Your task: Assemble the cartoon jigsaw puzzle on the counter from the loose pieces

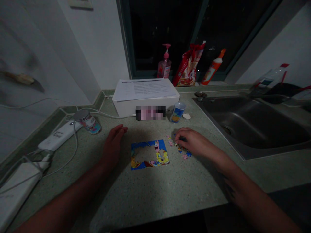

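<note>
A small cartoon jigsaw puzzle (148, 154) lies on the green speckled counter (157, 191), its border joined and its middle bare. My left hand (113, 142) rests flat on the counter just left of the puzzle, fingers stretched out, holding nothing. My right hand (191, 142) lies over a scatter of loose puzzle pieces (181, 149) to the right of the puzzle, fingers curled down onto them; I cannot make out whether a piece is pinched.
A white box (145, 97) with a printed sheet stands behind the puzzle. A tipped tin (88, 122) lies at left by a power strip (59, 136) and cables. A small can (178, 112) and its lid sit beside the box. A steel sink (250, 126) fills the right; bottles line the windowsill.
</note>
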`<state>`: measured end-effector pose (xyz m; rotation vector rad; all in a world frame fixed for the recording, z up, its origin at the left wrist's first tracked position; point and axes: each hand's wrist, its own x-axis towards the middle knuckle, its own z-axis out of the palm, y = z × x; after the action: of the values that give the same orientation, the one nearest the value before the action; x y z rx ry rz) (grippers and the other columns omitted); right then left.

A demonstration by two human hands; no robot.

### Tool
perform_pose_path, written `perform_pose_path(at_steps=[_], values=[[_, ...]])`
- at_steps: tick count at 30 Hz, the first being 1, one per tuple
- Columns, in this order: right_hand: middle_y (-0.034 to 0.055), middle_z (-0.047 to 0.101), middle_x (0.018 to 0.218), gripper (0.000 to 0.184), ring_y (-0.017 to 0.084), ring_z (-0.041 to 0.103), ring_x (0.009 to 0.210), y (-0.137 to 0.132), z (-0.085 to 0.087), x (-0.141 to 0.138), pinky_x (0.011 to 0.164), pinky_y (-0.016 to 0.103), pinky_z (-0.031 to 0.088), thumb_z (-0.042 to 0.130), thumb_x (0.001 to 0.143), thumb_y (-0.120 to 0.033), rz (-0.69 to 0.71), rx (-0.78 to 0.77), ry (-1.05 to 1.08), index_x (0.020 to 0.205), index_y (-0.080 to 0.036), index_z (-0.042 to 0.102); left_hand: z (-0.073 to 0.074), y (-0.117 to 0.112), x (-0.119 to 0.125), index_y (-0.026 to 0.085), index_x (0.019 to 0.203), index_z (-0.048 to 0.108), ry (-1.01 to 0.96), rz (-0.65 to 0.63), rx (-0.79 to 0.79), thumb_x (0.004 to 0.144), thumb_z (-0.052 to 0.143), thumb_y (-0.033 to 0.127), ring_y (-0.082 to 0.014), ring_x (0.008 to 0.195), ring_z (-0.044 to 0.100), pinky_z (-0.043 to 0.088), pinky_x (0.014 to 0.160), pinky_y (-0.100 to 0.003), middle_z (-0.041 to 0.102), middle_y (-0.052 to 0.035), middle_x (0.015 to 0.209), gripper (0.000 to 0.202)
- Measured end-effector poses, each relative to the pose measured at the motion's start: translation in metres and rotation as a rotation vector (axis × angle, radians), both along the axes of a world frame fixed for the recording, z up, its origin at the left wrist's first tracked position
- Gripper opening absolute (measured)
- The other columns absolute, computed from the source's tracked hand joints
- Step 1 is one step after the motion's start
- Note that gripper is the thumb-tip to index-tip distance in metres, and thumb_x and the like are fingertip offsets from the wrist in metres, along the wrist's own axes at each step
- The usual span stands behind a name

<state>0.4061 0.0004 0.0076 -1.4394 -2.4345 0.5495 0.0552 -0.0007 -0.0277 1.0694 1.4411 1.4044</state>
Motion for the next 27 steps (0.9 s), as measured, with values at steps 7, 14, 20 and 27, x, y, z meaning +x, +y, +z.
perform_pose_path(at_steps=[7,14,20,27], values=[[0.0053,0.078,0.098,0.011,0.022,0.072,0.088,-0.002,0.001,0.004,0.082,0.036,0.054,0.067,0.095,-0.018,-0.011,-0.131,0.145,0.092,-0.025,0.076,0.003,0.000,0.001,0.021,0.129,0.068,0.063,-0.002,-0.018,0.095,0.067,0.048,-0.0331,0.133,0.066,0.042,0.124,-0.054,0.076,-0.0142,0.131,0.044],[0.0002,0.071,0.079,0.008,0.015,0.062,0.068,-0.012,-0.005,-0.019,0.064,0.029,0.047,0.068,0.098,-0.027,0.015,-0.322,0.401,0.093,-0.022,0.072,0.000,0.001,0.002,0.021,0.127,0.068,0.035,0.000,-0.006,0.093,0.068,0.050,-0.0318,0.132,0.068,0.044,0.122,-0.051,0.077,-0.0137,0.130,0.044],[-0.0015,0.068,0.076,0.004,0.014,0.060,0.068,-0.016,-0.025,-0.038,0.063,0.027,0.046,0.072,0.094,-0.025,0.033,-0.370,0.448,0.092,-0.022,0.071,0.003,0.000,0.003,0.021,0.127,0.068,0.045,0.007,-0.013,0.093,0.067,0.048,-0.0317,0.131,0.068,0.045,0.121,-0.052,0.078,-0.0132,0.128,0.044],[-0.0002,0.073,0.080,0.004,0.014,0.065,0.071,-0.017,-0.040,-0.045,0.066,0.028,0.049,0.072,0.094,-0.025,0.056,-0.418,0.454,0.093,-0.021,0.073,0.008,-0.002,0.004,0.021,0.127,0.068,0.086,-0.004,-0.022,0.093,0.065,0.049,-0.0319,0.132,0.067,0.045,0.121,-0.051,0.077,-0.0135,0.131,0.045]])
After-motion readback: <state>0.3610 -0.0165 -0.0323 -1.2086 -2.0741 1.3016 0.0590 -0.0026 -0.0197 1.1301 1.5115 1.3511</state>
